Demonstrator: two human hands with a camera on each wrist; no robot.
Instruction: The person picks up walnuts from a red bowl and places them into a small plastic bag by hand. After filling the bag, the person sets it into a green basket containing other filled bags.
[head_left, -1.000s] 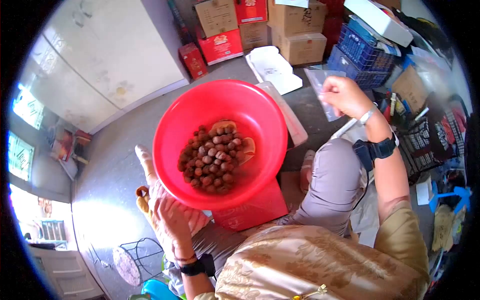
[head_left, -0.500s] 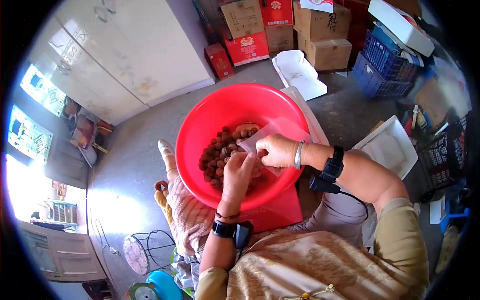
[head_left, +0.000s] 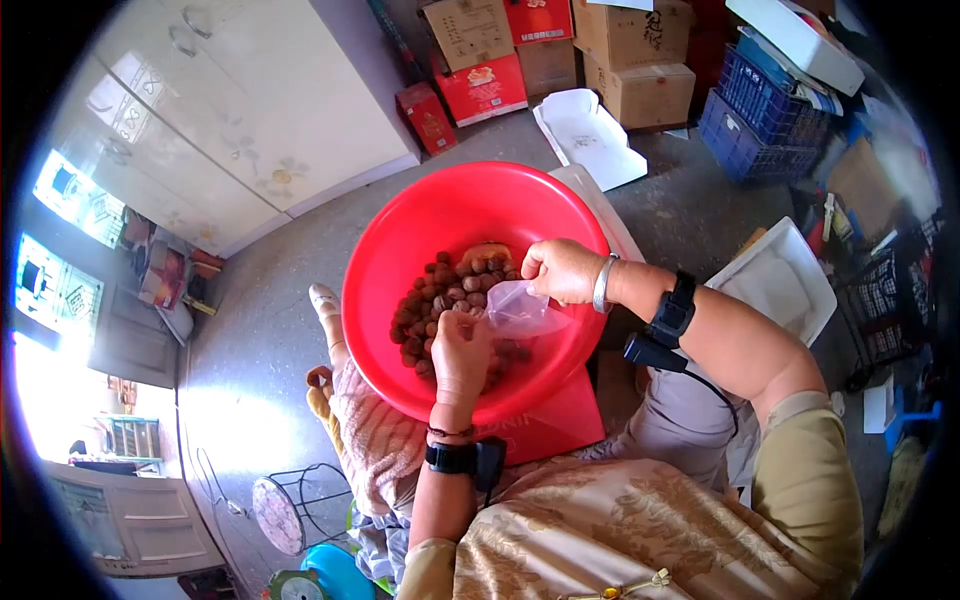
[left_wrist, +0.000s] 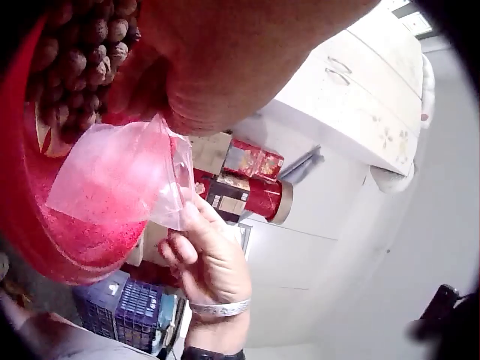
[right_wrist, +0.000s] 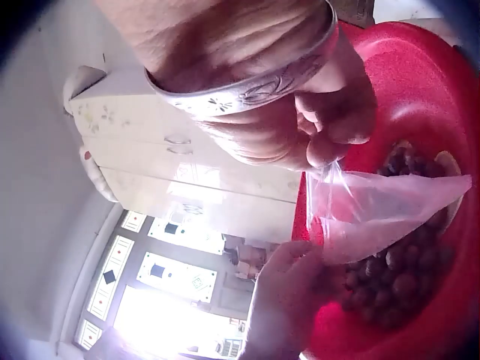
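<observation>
A clear plastic bag [head_left: 522, 312] is stretched between both hands, above a big red basin [head_left: 395, 235]. Its near edge is pinched by my left hand [head_left: 459, 358]. On the opposite edge my right hand [head_left: 566, 272] has thumb and fingers closed. In the left wrist view the bag's mouth [left_wrist: 176, 172] stands parted, and the bag looks flat and empty. Brown walnuts [head_left: 420, 322] lie heaped in the basin under the hands. A tan, round-edged piece [head_left: 487, 252] shows at the heap's far side.
A red box [head_left: 550, 420] sits below the basin, against the person's legs. White foam trays [head_left: 590, 140] lie on the floor beyond and to the right. Cartons [head_left: 640, 95] and blue crates [head_left: 760, 120] are stacked at the back. A stool [head_left: 278, 515] stands at lower left.
My right hand brought the bag from the right side over the basin. The left hand rose from the basin's near left side and took the bag's edge; the mouth has since been spread.
</observation>
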